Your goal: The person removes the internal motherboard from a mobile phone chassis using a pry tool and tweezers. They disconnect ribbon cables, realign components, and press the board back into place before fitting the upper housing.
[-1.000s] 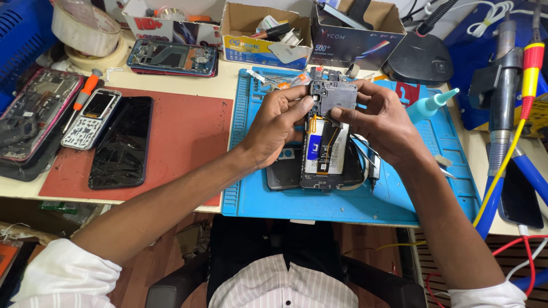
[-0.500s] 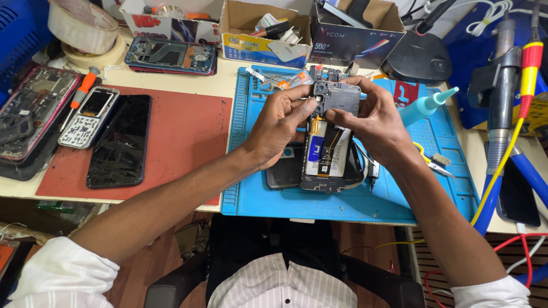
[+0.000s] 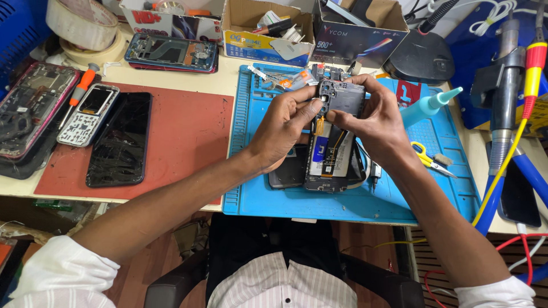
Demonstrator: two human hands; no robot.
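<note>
My left hand (image 3: 283, 125) and my right hand (image 3: 374, 122) together pinch a small dark grey cover plate (image 3: 342, 97) with camera cut-outs, held above an opened phone (image 3: 330, 159). The phone lies back-up on the blue work mat (image 3: 399, 197), showing its battery and internal parts. A dark phone back cover (image 3: 288, 171) lies partly under it at the left. My thumbs and fingertips meet at the plate's lower edge, over the top end of the phone.
A red mat (image 3: 182, 131) at the left carries a cracked black phone (image 3: 120, 140) and a keypad phone (image 3: 88, 114). Stripped phone frames (image 3: 171, 51), tape rolls (image 3: 83, 25), cardboard boxes (image 3: 268, 25), a glue bottle (image 3: 425, 108), small scissors (image 3: 428, 159) and a soldering tool (image 3: 502, 108) surround the blue mat.
Both hands have stayed on the grey plate over the phone, shifting only slightly; the plate looks a little more upright in my fingers.
</note>
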